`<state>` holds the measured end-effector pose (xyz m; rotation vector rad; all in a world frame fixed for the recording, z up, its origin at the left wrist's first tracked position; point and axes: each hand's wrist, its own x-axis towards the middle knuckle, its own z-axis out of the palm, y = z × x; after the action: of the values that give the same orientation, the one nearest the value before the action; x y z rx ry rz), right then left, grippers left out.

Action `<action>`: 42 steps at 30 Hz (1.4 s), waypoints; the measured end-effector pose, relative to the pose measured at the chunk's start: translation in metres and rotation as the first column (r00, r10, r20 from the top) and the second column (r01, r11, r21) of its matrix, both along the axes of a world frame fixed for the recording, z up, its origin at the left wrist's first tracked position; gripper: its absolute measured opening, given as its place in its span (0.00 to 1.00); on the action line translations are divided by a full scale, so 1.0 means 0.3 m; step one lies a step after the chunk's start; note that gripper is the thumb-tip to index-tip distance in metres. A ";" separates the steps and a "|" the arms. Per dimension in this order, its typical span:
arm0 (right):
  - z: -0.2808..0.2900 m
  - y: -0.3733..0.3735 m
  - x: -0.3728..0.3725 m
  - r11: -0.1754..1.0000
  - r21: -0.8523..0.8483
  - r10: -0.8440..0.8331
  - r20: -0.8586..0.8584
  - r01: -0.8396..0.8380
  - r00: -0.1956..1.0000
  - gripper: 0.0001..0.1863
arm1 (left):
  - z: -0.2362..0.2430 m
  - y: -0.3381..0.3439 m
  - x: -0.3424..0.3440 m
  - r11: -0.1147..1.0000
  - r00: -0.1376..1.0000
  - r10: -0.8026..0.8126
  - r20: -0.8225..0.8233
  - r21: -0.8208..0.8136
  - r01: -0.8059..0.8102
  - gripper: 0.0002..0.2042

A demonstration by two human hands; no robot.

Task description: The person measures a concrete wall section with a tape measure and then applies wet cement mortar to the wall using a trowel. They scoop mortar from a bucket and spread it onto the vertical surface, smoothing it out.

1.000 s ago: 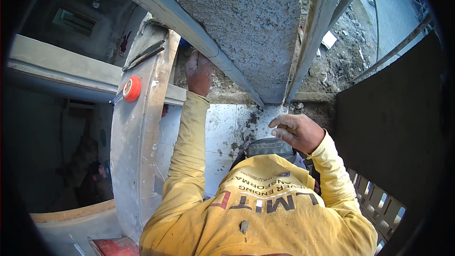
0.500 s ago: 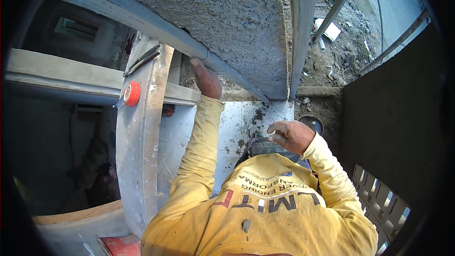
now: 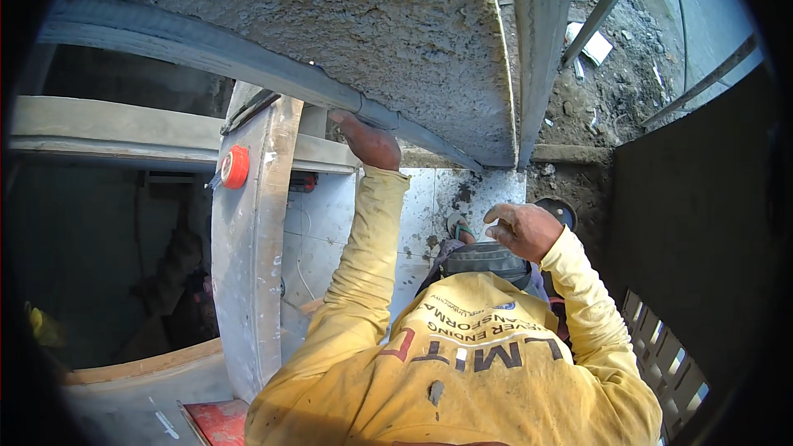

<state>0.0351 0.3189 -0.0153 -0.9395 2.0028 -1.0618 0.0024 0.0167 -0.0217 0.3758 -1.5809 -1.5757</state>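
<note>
My left hand [image 3: 369,143] is raised against a long grey batten [image 3: 297,78] that runs along the edge of a rough plastered wall. Its thumb shows on the near side, while its fingers pass out of sight behind the batten, as in a grip. My right hand [image 3: 526,231] hangs in front of my waist, above a dark belt bag [image 3: 486,261]. The fingers are loosely curved with a gap to the thumb, and nothing shows in them. A rough cement slab [image 3: 372,33] fills the view beyond both hands.
A blue-grey spotted board [image 3: 246,256] stands at the left, with a red-orange roll [image 3: 235,167] on it. Behind it lies a dark opening. White floor tiles [image 3: 413,206] are spattered with dirt. Posts [image 3: 541,58] and rubble [image 3: 578,107] lie to the right.
The view has shifted a little, so the surroundings sit slightly farther right. My left hand stays at the batten. My right hand stays near my waist, and a sandalled foot shows more clearly below.
</note>
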 end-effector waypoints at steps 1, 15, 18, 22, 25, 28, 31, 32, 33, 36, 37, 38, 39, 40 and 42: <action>0.000 -0.007 -0.008 1.000 -0.004 0.003 0.001 -0.003 1.000 0.13 | -0.005 -0.005 0.000 1.000 1.000 0.007 -0.005 0.004 -0.007 0.37; 0.162 -0.418 -0.096 0.724 -0.643 -0.479 -0.212 0.248 0.852 0.09 | -0.035 -0.004 0.011 0.996 0.997 -0.010 -0.077 0.087 0.016 0.34; 0.178 -0.542 -0.121 0.660 -0.710 -0.561 -0.246 0.247 0.790 0.14 | 0.046 0.057 0.037 0.985 0.999 -0.036 0.005 0.168 0.034 0.35; 0.187 -0.625 -0.109 0.540 -0.781 -0.693 -0.201 0.314 0.692 0.12 | 0.006 -0.041 0.028 0.825 1.000 0.012 -0.007 0.565 -0.006 0.30; 0.174 -0.643 -0.112 0.515 -0.783 -0.722 -0.175 0.351 0.670 0.10 | -0.019 0.030 0.033 0.949 0.992 -0.100 -0.082 0.290 0.119 0.34; 0.174 -0.660 -0.128 0.485 -0.799 -0.757 -0.179 0.357 0.629 0.09 | -0.066 0.022 0.014 0.962 0.989 -0.059 -0.132 0.258 0.092 0.32; 0.179 -0.680 -0.118 0.476 -0.790 -0.772 -0.164 0.388 0.613 0.07 | -0.136 -0.035 0.025 0.917 0.970 -0.146 -0.197 0.340 0.207 0.32; 0.187 -0.684 -0.111 0.481 -0.782 -0.766 -0.155 0.396 0.623 0.07 | -0.176 -0.055 0.037 0.850 0.921 -0.267 -0.284 0.381 0.364 0.32; 0.199 -0.693 -0.100 0.487 -0.778 -0.753 -0.144 0.397 0.642 0.07 | -0.216 -0.082 0.057 0.767 0.852 -0.364 -0.377 0.398 0.504 0.31; 0.206 -0.680 -0.100 0.501 -0.761 -0.759 -0.158 0.412 0.632 0.07 | -0.200 -0.071 0.042 0.949 0.961 -0.254 -0.105 0.164 0.269 0.30; 0.213 -0.680 -0.099 0.483 -0.769 -0.768 -0.144 0.418 0.624 0.07 | -0.170 -0.049 0.035 0.998 0.996 -0.069 0.057 -0.010 0.069 0.30; 0.206 -0.676 -0.105 0.469 -0.772 -0.782 -0.136 0.429 0.609 0.07 | -0.074 0.016 0.021 0.992 0.993 -0.113 -0.029 0.060 0.114 0.30; 0.199 -0.682 -0.102 0.473 -0.772 -0.781 -0.144 0.425 0.608 0.07 | 0.018 0.066 0.019 0.979 0.982 -0.150 -0.112 0.125 0.164 0.30; 0.199 -0.685 -0.092 0.479 -0.768 -0.782 -0.153 0.426 0.604 0.07 | 0.037 0.060 0.019 0.988 0.983 -0.134 -0.126 0.054 0.142 0.31; 0.212 -0.694 -0.079 0.483 -0.757 -0.771 -0.131 0.439 0.623 0.06 | 0.062 0.045 0.026 0.992 0.981 -0.125 -0.147 -0.042 0.120 0.31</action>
<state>0.0115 0.1107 0.0482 -0.8280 2.5009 -2.3017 0.0103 0.0302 -0.0030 0.1400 -1.5370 -1.6289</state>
